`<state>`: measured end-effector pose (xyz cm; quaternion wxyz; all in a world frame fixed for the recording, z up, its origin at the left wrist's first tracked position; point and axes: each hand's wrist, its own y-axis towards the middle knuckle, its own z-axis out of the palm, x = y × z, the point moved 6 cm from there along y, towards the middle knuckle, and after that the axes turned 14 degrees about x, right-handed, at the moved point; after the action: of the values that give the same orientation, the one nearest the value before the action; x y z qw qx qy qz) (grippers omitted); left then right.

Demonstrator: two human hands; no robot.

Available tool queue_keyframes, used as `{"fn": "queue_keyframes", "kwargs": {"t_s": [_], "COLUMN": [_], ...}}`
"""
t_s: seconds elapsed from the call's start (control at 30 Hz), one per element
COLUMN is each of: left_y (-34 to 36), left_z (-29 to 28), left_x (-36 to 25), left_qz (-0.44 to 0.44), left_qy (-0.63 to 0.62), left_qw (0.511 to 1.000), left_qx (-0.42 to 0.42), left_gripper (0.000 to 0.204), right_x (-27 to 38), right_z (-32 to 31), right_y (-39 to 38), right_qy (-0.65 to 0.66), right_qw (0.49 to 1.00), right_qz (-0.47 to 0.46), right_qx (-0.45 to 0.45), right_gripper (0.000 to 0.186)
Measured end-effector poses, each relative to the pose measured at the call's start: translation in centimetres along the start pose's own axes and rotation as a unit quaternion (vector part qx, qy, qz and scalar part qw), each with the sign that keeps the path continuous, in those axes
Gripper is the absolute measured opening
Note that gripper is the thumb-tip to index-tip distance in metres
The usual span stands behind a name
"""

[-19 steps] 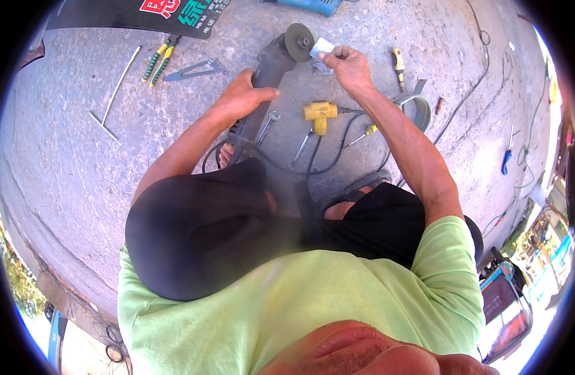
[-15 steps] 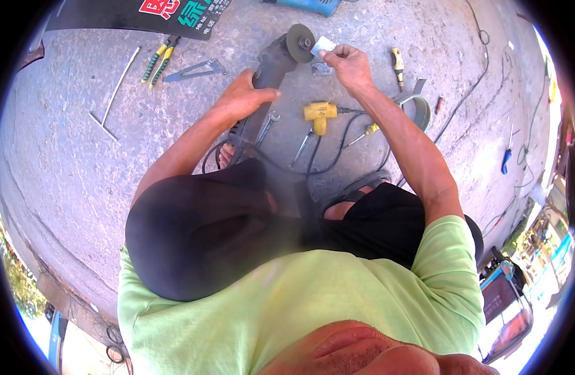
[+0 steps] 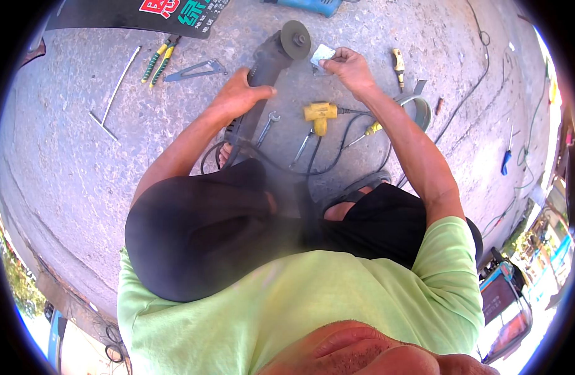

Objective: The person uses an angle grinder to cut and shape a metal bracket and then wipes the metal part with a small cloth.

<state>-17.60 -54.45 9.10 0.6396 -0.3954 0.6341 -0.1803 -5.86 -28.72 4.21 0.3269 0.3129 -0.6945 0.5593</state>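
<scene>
My left hand [image 3: 240, 97] is wrapped round the body of a dark angle grinder [image 3: 267, 70], its thumb lying across the top. A round cutting disc [image 3: 295, 41] is mounted at the grinder's far end. Between thumb and fingers my right hand [image 3: 351, 69] pinches a small, flat, pale piece [image 3: 322, 54], perhaps sheet metal. That piece is just right of the disc, with a narrow gap between them. Another small flat plate lies on the ground partly behind it. Whether the disc is spinning cannot be made out.
Near my feet lie a yellow cable connector [image 3: 320, 112], wrenches [image 3: 269, 128] and a screwdriver [image 3: 367, 133]. Green-and-yellow pliers [image 3: 161, 62], a T-shaped rod [image 3: 115, 94] and a blue-grey bracket [image 3: 197, 71] are at left. A blue power tool [image 3: 315, 6] sits at the far edge.
My left hand has shifted the grinder slightly left and away from me. The disc and the pale piece, close together before, are now farther apart; my right hand has barely moved.
</scene>
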Motion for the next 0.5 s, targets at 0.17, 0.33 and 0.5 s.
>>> {"fn": "queue_keyframes", "kwargs": {"t_s": [0.17, 0.33, 0.5], "left_y": [-0.5, -0.4, -0.5], "left_z": [-0.3, -0.2, -0.1], "left_x": [0.0, 0.0, -0.1], "left_qz": [0.015, 0.004, -0.002], "left_qy": [-0.004, 0.012, 0.002], "left_qw": [1.000, 1.000, 1.000], "left_qx": [-0.023, -0.013, -0.007], "left_gripper": [0.066, 0.068, 0.072], "right_x": [2.1, 2.7, 3.2], "right_z": [-0.9, -0.8, -0.9], "right_y": [-0.7, -0.6, -0.4], "right_qy": [0.101, 0.120, 0.149], "right_qw": [0.995, 0.990, 0.986], "right_qz": [-0.021, -0.039, -0.059], "right_qx": [0.016, 0.067, 0.050], "right_gripper": [0.051, 0.059, 0.036]}}
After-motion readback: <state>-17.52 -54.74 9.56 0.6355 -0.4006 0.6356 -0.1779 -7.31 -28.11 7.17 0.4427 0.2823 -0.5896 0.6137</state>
